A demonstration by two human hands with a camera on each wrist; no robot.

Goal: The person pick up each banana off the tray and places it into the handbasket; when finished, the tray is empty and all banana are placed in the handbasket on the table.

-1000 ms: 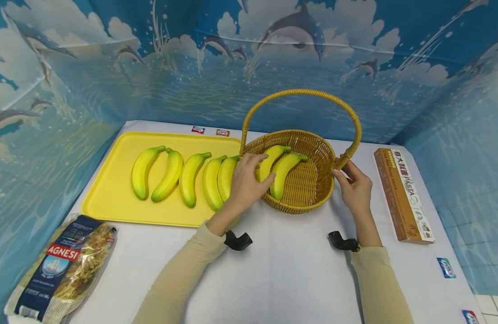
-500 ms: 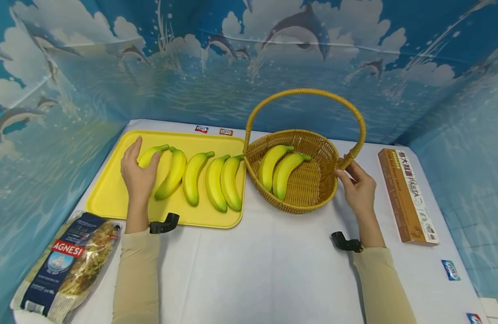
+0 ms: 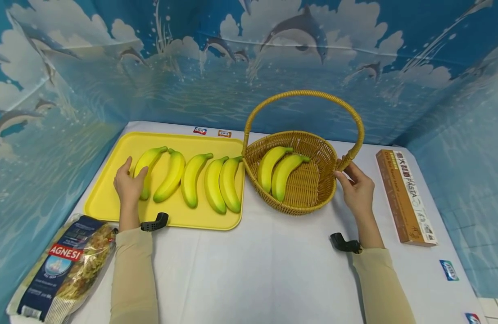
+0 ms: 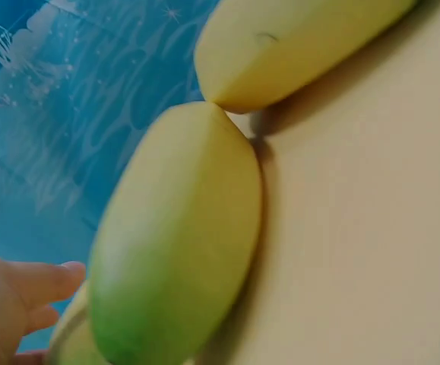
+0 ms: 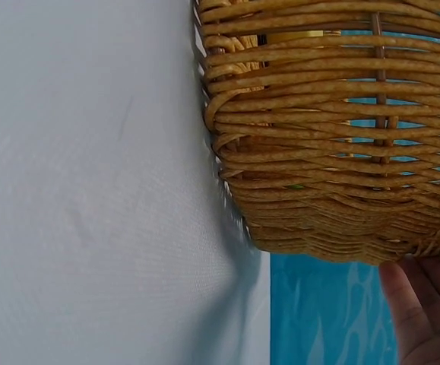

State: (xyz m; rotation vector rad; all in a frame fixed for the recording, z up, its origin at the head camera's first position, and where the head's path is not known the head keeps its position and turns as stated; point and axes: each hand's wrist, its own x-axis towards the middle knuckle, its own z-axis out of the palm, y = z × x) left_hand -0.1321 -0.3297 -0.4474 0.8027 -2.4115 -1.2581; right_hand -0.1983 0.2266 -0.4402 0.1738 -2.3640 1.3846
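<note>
The leftmost banana (image 3: 149, 158) lies on the yellow tray (image 3: 105, 200), my left hand (image 3: 128, 183) reaching to its side with thumb and fingers parted; whether they touch it, I cannot tell; four more bananas (image 3: 192, 180) line up to its right; just beside the tray, my right hand (image 3: 358, 189) pinches the wicker basket (image 3: 307, 186) at the foot of its handle, two bananas (image 3: 283, 176) side by side inside; on the white surface (image 3: 249, 270), a bag of Agnesi pasta (image 3: 62, 270) sits at left, a brown pasta box (image 3: 405, 198) at right.
</note>
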